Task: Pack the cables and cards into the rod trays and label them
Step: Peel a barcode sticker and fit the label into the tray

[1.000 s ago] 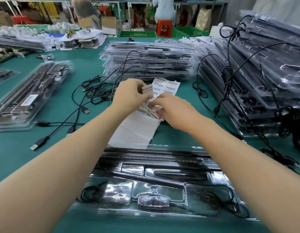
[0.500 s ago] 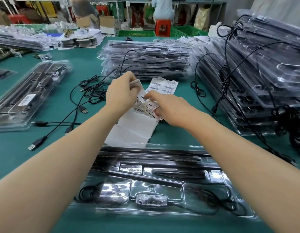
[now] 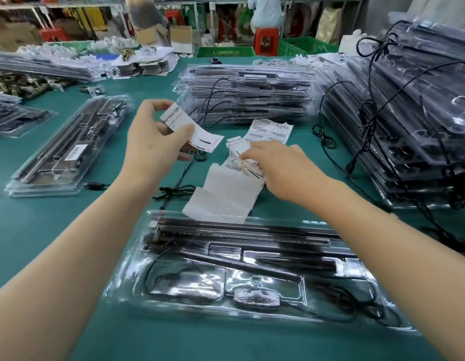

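My left hand (image 3: 153,142) pinches a white printed card (image 3: 197,131) and holds it up above the green table. My right hand (image 3: 275,168) rests on the small pile of cards (image 3: 236,149), its fingertips on the top ones. A sheet of barcode labels (image 3: 270,131) lies just behind that pile, and an empty white backing sheet (image 3: 226,196) lies in front of it. Close to me sits a clear rod tray (image 3: 252,272) holding black rods, a coiled cable and a small controller.
Stacks of packed clear trays stand at the back centre (image 3: 247,92) and along the right (image 3: 408,113), with black cables (image 3: 366,105) draped over them. A single packed tray (image 3: 67,149) lies at the left. Loose black cables (image 3: 174,190) trail between the cards and that tray.
My left hand has lifted one card off the pile, up and to the left. My right hand stays on the pile.
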Demonstrator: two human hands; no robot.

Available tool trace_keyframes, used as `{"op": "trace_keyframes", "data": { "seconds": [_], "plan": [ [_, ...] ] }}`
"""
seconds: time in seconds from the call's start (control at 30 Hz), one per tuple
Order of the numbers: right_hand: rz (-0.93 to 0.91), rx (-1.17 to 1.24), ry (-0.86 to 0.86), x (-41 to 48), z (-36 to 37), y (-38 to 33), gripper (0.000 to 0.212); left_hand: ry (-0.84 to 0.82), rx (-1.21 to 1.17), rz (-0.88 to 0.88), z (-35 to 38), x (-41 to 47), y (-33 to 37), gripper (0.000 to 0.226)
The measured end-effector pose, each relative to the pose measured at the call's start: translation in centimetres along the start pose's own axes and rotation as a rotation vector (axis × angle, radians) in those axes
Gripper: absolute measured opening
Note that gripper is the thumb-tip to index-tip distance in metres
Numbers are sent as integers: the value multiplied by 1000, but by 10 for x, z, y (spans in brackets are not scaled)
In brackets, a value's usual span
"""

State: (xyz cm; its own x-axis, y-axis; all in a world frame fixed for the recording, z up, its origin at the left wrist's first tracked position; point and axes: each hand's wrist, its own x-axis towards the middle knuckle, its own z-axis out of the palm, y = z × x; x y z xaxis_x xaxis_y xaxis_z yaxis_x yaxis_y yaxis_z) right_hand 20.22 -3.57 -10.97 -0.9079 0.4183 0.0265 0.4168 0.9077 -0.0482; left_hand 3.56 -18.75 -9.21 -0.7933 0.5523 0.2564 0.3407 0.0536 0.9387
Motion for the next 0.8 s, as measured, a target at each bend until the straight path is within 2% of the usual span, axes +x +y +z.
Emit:
{"op": "trace_keyframes", "data": {
  "seconds": [0.13, 0.23, 0.33, 0.4, 0.5, 0.6, 0.73, 0.8],
  "plan": [
    [-103, 261, 142, -51, -13, -39, 31, -58, 9, -34, -46, -47, 3, 42],
    [-282, 373, 218, -112, -11, -82, 34, -14, -43, -88, -81, -87, 4, 56],
    [-357, 252, 153, -146, 8, -110, 46, 58, -102, -108, -106, -129, 3, 67],
    [-357, 177, 147, -151, 18, -118, 41, 70, -137, -115, -110, -156, 3, 68],
    [-335, 224, 259, -151, 27, -121, 18, 100, -186, -135, -108, -193, -2, 49],
    [-328, 191, 368, -150, 36, -123, 10, 97, -128, -124, -105, -222, -13, 30],
    [-318, 115, 454, -151, 44, -126, 16, 22, -21, -155, -108, -255, -19, 52],
    [-295, 83, 469, -151, 48, -129, 18, -69, 152, -94, -110, -263, -21, 63]
  ]
}}
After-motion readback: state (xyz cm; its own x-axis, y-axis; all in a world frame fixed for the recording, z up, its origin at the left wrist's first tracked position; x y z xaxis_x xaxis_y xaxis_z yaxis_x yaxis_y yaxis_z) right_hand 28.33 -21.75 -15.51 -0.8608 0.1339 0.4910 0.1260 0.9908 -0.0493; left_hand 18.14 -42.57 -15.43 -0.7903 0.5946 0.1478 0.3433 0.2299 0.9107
